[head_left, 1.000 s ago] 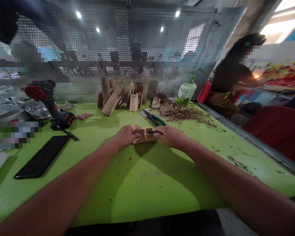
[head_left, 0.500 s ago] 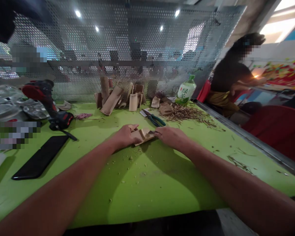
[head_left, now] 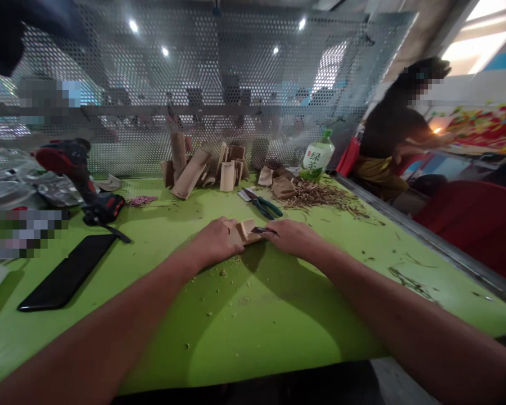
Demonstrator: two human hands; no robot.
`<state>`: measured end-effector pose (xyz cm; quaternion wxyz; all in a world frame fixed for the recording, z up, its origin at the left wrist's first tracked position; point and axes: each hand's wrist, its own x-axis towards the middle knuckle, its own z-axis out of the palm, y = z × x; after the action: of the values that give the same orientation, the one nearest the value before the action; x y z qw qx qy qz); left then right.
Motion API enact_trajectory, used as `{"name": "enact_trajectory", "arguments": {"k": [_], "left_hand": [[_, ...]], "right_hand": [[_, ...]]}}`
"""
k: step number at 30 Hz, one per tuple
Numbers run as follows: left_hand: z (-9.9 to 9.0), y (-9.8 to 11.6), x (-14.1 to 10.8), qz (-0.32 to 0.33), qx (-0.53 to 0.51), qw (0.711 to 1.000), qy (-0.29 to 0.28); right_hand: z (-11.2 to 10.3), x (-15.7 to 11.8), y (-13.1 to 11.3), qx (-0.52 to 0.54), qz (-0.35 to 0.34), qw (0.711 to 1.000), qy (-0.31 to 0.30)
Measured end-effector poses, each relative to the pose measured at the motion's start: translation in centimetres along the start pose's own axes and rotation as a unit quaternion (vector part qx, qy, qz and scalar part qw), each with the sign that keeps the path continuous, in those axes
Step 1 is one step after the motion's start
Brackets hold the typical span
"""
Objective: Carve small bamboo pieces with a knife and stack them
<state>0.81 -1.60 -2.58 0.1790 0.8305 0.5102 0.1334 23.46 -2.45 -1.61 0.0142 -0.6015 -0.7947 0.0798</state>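
Note:
Near the middle of the green table, my left hand (head_left: 217,239) is closed around a tan, angular piece that looks like split bamboo (head_left: 248,232), pressing it down close to the tabletop. Coming in from the other side, my right hand (head_left: 290,238) grips a small knife (head_left: 259,229). Its dark, slim blade points left and touches the bamboo piece; the handle is mostly hidden in my fingers. Pale crumbs (head_left: 223,273) lie scattered just in front of my hands. Behind them rests a pair of pliers (head_left: 263,205) with green handles.
Several tan bamboo pieces (head_left: 191,171) lean at the back by a perforated metal screen (head_left: 143,84). A green tea bottle (head_left: 317,156) stands beside brown twigs (head_left: 320,197). Left are a cordless drill (head_left: 78,177) and a black phone-like slab (head_left: 67,273). A seated person (head_left: 398,124) works at right.
My left hand has turned slightly and covers more of the bamboo piece's near side. The knife has shifted a little left against it. The view has drifted slightly.

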Motion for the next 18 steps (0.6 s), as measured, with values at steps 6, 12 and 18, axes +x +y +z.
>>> {"name": "enact_trajectory", "arguments": {"k": [6,12,18], "left_hand": [[0.2,-0.5,0.1,0.004,-0.048,0.999,-0.010],[0.3,-0.5,0.1,-0.017,-0.054,0.998,-0.020],[0.1,-0.2,-0.1,-0.041,-0.068,0.996,-0.029]], "right_hand": [[0.5,0.7,0.8,-0.015,0.005,0.999,0.042],[1.0,1.2,1.0,-0.013,0.010,0.997,0.071],[0.7,1.3,0.6,0.000,0.035,0.997,0.074]]}}
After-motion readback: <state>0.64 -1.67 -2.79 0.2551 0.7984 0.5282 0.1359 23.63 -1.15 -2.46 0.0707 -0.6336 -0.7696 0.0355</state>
